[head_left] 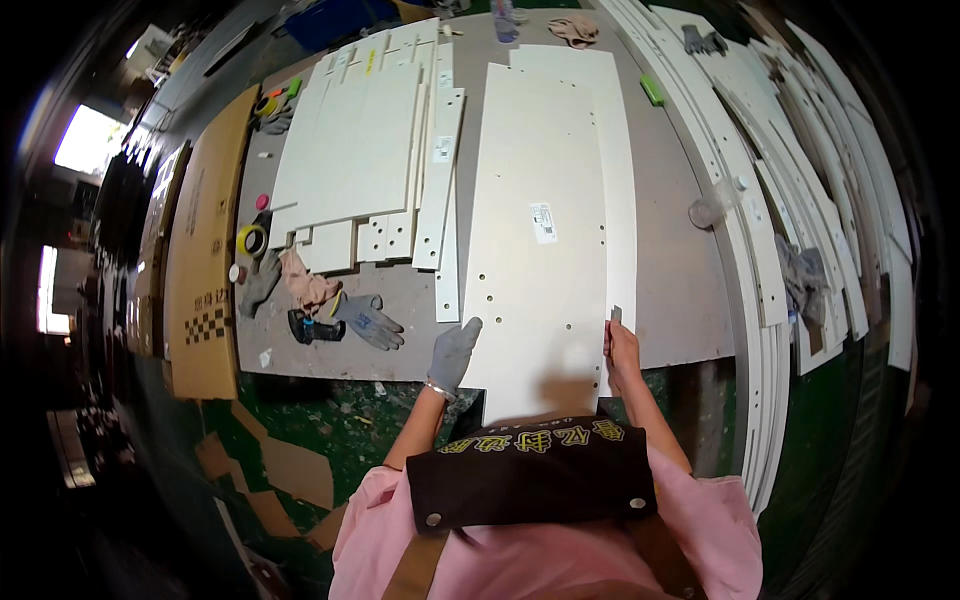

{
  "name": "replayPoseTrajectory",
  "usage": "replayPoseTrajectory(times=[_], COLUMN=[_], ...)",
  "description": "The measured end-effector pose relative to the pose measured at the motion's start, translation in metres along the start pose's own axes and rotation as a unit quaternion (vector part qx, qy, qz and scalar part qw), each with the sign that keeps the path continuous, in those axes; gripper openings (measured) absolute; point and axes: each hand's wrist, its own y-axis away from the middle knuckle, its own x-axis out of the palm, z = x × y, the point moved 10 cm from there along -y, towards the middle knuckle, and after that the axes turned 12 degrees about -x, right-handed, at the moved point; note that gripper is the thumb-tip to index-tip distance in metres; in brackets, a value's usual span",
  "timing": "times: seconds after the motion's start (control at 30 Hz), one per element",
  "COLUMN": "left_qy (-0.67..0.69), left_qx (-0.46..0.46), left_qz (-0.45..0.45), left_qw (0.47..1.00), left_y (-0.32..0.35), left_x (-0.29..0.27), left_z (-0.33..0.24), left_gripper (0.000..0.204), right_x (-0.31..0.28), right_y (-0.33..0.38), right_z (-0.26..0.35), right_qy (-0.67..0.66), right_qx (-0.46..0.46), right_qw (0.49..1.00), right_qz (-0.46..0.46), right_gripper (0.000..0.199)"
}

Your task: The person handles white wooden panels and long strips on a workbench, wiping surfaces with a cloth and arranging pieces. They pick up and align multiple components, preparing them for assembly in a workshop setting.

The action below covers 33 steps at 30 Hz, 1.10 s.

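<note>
In front of me lies a long white panel [540,170] with drilled holes and a paper label [543,223]. Beneath its right side, a second white board [620,200] sticks out. My left hand [455,357], in a grey glove, grips the panel's near left edge; its fingertips are partly hidden. My right hand [623,350] is bare and closed round a small flat grey blade [616,314], at the panel's near right edge. What the fist covers of the blade cannot be seen.
Stacked white boards [350,140] lie left on the table [690,320]. Near them are loose gloves [368,320], a black tool [315,327] and tape rolls [252,239]. Right are a clear bottle [708,208], a green object [652,90] and long white strips [740,170]. Cardboard [205,240] stands far left.
</note>
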Motion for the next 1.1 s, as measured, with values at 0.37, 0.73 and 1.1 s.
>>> replayPoseTrajectory(times=[0.37, 0.73, 1.1], left_qy=[0.160, 0.084, 0.661], left_qx=[-0.078, -0.045, -0.411], left_qz=[-0.127, -0.149, 0.174], left_qw=[0.976, 0.984, 0.604], left_y=[0.042, 0.037, 0.124], left_x=[-0.066, -0.099, -0.023], left_z=[0.107, 0.170, 0.217], left_gripper=[0.046, 0.051, 0.032], right_x=[0.127, 0.215, 0.180], right_y=[0.013, 0.018, 0.091], right_z=[0.057, 0.062, 0.001], right_qy=[0.049, 0.140, 0.125], right_qx=[-0.061, -0.016, 0.087], right_qw=[0.997, 0.988, 0.987], right_qz=[0.002, 0.067, 0.058], right_gripper=[0.036, 0.035, 0.040])
